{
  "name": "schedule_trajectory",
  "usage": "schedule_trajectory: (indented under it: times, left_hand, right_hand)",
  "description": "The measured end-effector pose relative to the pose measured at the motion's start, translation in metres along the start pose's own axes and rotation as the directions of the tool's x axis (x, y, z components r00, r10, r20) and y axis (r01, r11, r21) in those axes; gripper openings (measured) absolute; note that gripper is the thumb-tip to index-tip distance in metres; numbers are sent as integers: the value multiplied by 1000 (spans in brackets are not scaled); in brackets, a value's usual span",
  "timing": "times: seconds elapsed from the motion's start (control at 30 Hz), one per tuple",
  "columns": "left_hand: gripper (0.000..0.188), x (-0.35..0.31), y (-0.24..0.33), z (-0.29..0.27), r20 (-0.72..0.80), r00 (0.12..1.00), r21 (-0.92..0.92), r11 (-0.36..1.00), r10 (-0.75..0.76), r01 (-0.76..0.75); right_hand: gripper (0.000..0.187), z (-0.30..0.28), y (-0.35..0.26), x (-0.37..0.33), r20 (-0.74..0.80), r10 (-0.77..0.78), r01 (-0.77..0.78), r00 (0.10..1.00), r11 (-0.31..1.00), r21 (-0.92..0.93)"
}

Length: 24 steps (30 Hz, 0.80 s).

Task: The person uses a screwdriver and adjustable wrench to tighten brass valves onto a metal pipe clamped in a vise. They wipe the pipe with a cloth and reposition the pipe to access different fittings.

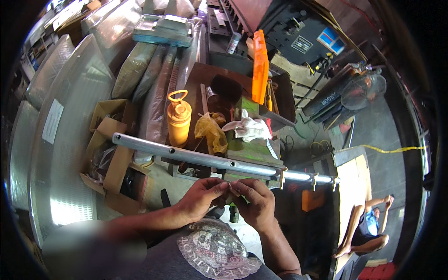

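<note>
My left hand (208, 192) and my right hand (254, 201) meet at their fingertips in front of my chest. Both pinch around something small and pale, too small to name. Just beyond them a long round metal pipe (200, 156) with several drilled holes runs from left to right. Brass-coloured fittings (283, 178) stick out of its right part. Behind the pipe stand a yellow bottle (179, 122) with a loop handle, a crumpled yellow plastic bag (211, 134) and a white work glove (250, 129).
An open cardboard box (109, 161) stands left of the pipe. Wrapped panels (74, 126) lean at far left. An orange plastic case (260, 67) stands upright beside a dark tool bin (282, 119). At far right a person (368, 224) lies on a board; a fan (364, 91) stands beyond.
</note>
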<state>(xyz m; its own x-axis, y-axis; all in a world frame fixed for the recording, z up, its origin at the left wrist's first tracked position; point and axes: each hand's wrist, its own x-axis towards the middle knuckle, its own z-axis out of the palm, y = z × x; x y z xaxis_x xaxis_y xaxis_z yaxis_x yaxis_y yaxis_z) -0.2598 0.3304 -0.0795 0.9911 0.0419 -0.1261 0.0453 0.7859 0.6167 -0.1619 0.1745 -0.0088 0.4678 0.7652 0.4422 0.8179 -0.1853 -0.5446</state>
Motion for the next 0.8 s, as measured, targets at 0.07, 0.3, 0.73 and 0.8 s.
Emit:
schedule_trajectory:
  times: [0.07, 0.3, 0.73, 0.8]
  left_hand:
    - [24, 7, 6, -9, -16, 1000, 165, 986, -12, 14]
    - [31, 22, 74, -18, 212, 859, 932, 166, 467, -321]
    - [25, 50, 62, -36, 320, 735, 944, -138, 598, -298]
    - [25, 52, 61, -35, 334, 726, 941, -161, 601, -299]
  right_hand:
    - [29, 1, 8, 7, 17, 68, -69, 998, 990, 121]
    - [18, -23, 44, 67, 324, 180, -137, 929, 979, -153]
    - [23, -20, 50, 90, 570, 118, -30, 813, 986, -161]
    - [24, -20, 52, 91, 594, 103, -10, 798, 987, -158]
